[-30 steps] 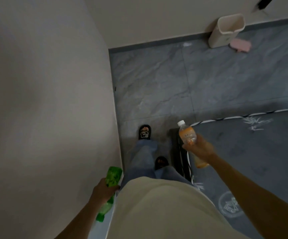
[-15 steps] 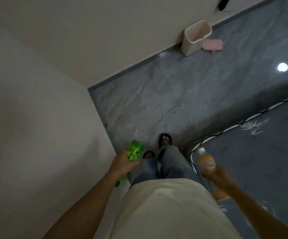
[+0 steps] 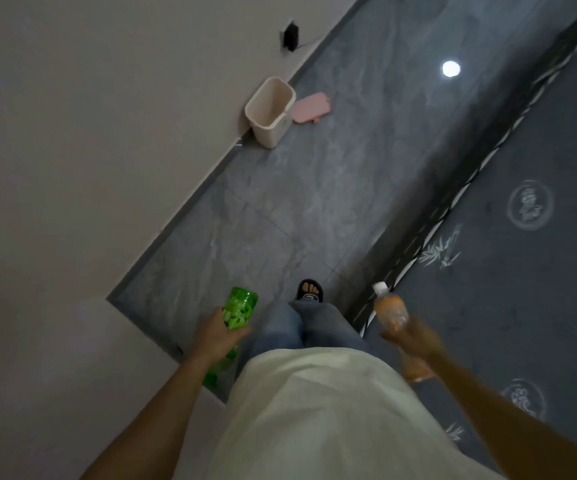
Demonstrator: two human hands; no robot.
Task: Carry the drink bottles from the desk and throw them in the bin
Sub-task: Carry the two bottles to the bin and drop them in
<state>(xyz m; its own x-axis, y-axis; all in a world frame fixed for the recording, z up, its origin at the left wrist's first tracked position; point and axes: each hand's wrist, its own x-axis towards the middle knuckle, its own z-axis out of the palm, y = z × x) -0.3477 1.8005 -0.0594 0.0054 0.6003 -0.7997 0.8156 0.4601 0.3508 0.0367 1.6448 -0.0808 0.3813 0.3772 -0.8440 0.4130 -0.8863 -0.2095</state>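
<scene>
My left hand [image 3: 216,336] grips a green drink bottle [image 3: 238,308] around its middle, low on the left beside my leg. A clear bottle with orange drink and a white cap [image 3: 389,311] is held in my right hand [image 3: 413,337], low on the right. A cream open-topped bin [image 3: 269,112] stands on the floor against the wall, far ahead and above both hands in the view. Its inside looks empty from here.
A pink flat object [image 3: 311,108] lies on the grey tiled floor just right of the bin. A wall corner [image 3: 114,299] juts out at my left. A dark patterned rug [image 3: 522,237] with a striped border covers the right. A black plug [image 3: 290,38] sits on the wall above the bin.
The view has swung left and I have walked forward; the bin is now nearer and more central. Both hands still carry their bottles, the left one raised further forward.
</scene>
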